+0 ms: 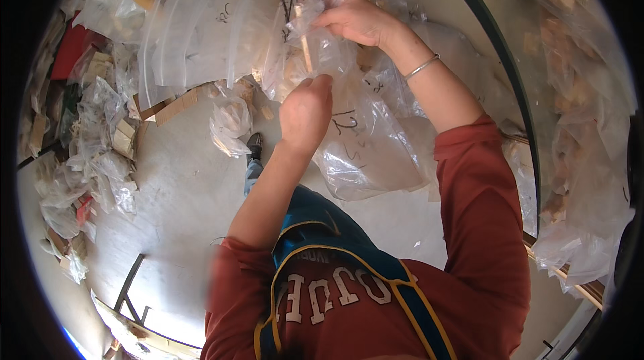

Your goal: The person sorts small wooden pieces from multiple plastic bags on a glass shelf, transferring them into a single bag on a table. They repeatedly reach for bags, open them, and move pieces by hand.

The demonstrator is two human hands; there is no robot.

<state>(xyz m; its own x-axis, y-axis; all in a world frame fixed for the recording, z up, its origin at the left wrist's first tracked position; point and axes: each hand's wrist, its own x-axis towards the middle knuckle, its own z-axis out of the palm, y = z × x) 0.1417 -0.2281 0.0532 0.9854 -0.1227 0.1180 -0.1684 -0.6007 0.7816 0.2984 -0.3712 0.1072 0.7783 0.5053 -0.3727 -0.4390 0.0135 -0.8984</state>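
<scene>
My right hand (355,20) grips the bunched top of a clear plastic bag (370,153), with loose film showing above its fingers. My left hand (306,111) is lower and to the left, closed in a fist against the bag's film. What exactly lies inside that fist is hidden. A thin wooden strip (306,53) runs upright between the two hands, partly behind or under the film; I cannot tell which. The bag hangs down toward my apron and bears dark handwritten marks.
Large zip bags (196,38) hang at the upper left. A small bag of wood pieces (231,118) is near my shoe (254,144). Filled bags (105,128) crowd the left shelf. A dark curved metal bar (503,48) and more bags (578,158) stand on the right.
</scene>
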